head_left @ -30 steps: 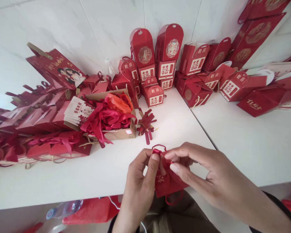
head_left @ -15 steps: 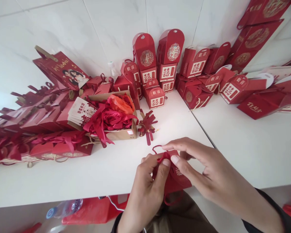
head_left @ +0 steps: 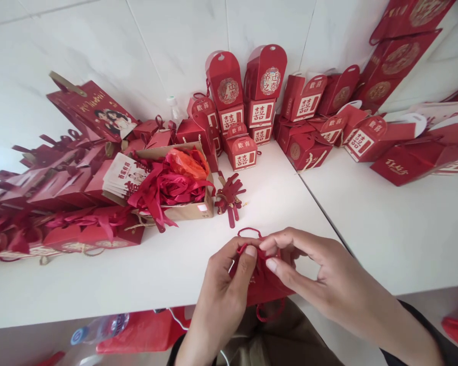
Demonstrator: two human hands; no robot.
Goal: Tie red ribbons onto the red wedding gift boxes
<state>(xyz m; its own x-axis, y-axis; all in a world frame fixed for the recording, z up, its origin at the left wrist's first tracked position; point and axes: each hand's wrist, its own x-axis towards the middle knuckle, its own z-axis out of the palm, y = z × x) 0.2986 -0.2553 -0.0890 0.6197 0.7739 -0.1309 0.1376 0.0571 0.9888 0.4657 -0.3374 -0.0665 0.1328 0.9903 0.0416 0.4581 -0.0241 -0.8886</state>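
Observation:
A small red gift box (head_left: 270, 287) sits at the table's front edge, with a red cord loop (head_left: 249, 230) at its far side and another hanging at its near side. Across its top lies a red ribbon (head_left: 260, 258), bunched between my hands. My left hand (head_left: 229, 284) pinches the ribbon between thumb and forefinger. Over the box's right side, my right hand (head_left: 309, 264) has thumb and forefinger closed on the ribbon too. My fingers hide much of the ribbon and the box top.
A cardboard box (head_left: 191, 211) of red ribbons and a pile of red tags (head_left: 230, 198) lie beyond my hands. Finished-looking red boxes (head_left: 68, 190) crowd the left; more boxes (head_left: 244, 152) stand along the wall. A plastic bottle (head_left: 103, 328) lies below the table edge.
My right thumb and forefinger have drawn in from apart onto the ribbon. My left hand keeps its pinch, and both hands have shifted slightly left and nearer.

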